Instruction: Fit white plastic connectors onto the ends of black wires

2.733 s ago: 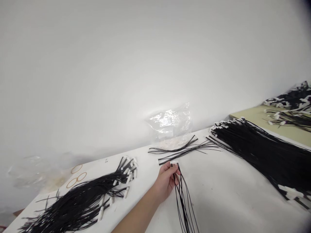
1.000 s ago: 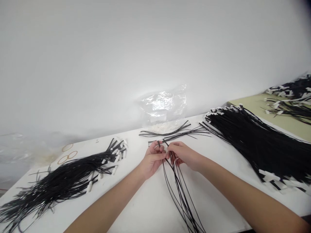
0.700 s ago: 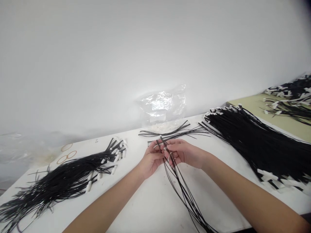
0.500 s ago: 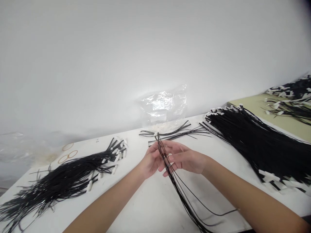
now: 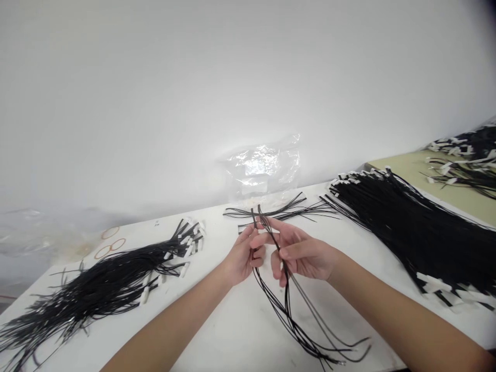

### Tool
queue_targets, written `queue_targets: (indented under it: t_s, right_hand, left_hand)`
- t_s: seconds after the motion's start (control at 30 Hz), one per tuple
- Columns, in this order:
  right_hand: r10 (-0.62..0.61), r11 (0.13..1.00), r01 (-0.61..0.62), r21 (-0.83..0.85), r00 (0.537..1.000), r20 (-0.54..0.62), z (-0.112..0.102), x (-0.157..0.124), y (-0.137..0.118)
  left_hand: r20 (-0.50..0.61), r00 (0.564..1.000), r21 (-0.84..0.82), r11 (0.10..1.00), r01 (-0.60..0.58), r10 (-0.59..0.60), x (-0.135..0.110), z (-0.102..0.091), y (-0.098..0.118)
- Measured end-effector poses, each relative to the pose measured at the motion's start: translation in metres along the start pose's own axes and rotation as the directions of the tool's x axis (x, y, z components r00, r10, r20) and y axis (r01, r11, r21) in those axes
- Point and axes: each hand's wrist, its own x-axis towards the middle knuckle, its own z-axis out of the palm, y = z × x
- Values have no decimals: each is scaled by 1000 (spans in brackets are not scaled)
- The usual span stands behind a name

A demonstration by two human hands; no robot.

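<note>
Black wires (image 5: 289,310) run as a thin bundle from both hands down onto the white bench (image 5: 232,336), and their tops stand just above the fingers. The left hand (image 5: 242,256) has its fingers closed around the bundle. The right hand (image 5: 304,253) has its fingers clamped on some strands. A big wire pile (image 5: 418,227) lies well right of the fingers, a smaller pile (image 5: 108,287) well left of them, and a plastic bag (image 5: 263,168) behind them.

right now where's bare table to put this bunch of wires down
Bare table lies between the right hand and the big wire heap; a smaller strip sits between the left hand and the left pile. The held wires trail between the forearms. Crowded: the back, with loose wires and bag.
</note>
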Motion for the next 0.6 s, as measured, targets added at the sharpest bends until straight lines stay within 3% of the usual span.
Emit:
queue_targets:
  t_s: [0.17,0.3,0.47,0.6]
  right_hand:
    - [-91,995,95,25,987,-132,0,-8,-12]
    - [-117,993,120,-8,947,-300,4,-15,-24]
    - [-162,987,138,-87,894,-417,6,-25,-37]
    - [-230,970,160,-181,835,-499,3,-30,-43]
  left_hand:
    - [37,999,100,995,-10,7,0,0,-1]
    - [85,995,226,974,33,-53,-4,3,1]
    - [123,988,364,930,46,-97,-5,5,2]
    - [156,988,549,832,-78,-10,-9,8,-4]
